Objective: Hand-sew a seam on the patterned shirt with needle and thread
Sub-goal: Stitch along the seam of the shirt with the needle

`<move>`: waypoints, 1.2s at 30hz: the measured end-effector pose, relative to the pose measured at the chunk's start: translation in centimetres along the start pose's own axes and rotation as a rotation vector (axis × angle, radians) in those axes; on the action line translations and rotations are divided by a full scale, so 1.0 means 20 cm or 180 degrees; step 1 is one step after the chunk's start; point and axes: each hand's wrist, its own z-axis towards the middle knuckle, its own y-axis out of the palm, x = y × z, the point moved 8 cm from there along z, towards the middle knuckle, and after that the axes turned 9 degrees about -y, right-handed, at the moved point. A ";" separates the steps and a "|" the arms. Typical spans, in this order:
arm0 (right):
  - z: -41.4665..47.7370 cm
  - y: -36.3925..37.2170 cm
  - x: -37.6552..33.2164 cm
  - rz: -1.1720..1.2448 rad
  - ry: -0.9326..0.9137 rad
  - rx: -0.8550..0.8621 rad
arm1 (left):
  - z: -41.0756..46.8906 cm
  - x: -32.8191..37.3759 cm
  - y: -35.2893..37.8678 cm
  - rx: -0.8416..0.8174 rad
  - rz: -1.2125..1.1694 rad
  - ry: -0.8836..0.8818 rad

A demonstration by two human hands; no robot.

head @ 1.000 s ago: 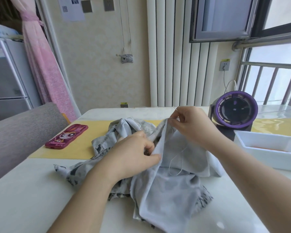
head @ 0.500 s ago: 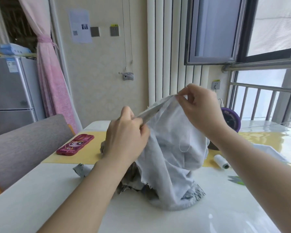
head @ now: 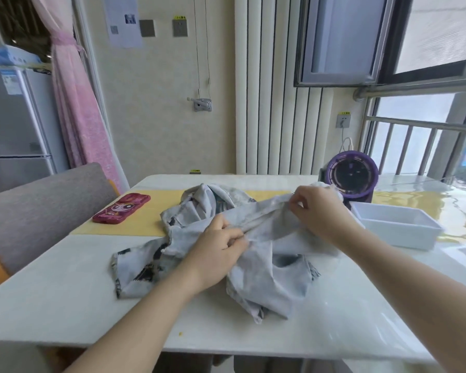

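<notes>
The patterned shirt, pale grey-blue with dark print, lies crumpled on the white table. A folded edge of it is stretched taut between my hands. My left hand pinches the lower left end of that edge. My right hand pinches the upper right end, held a little above the table. A thin needle tip shows at my right fingertips; the thread is too fine to see.
A red phone case lies on the yellow mat at the left. A white plastic tray and a purple round fan stand at the right. A grey chair back sits left of the table.
Both hands had lifted the shirt edge high above the table; now they have come back down, and the fabric is spread lower and wider across the table.
</notes>
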 end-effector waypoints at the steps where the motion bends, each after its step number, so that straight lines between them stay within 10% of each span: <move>1: -0.01 0.00 0.01 0.0070 0.0014 0.0013 | -0.01 0.01 -0.02 0.0039 -0.0218 0.0002; 15: 0.00 -0.24 -0.04 0.0806 -0.0160 0.0928 | 0.06 0.06 -0.42 0.1482 0.0500 -0.0141; 22: 0.07 -0.47 -0.13 0.1061 -0.0243 0.1959 | 0.01 0.52 -0.81 0.3136 0.0674 0.1239; 36: -0.05 0.04 0.00 0.0606 0.0102 0.0235 | 0.05 -0.25 -0.31 0.1340 -0.0088 -0.0686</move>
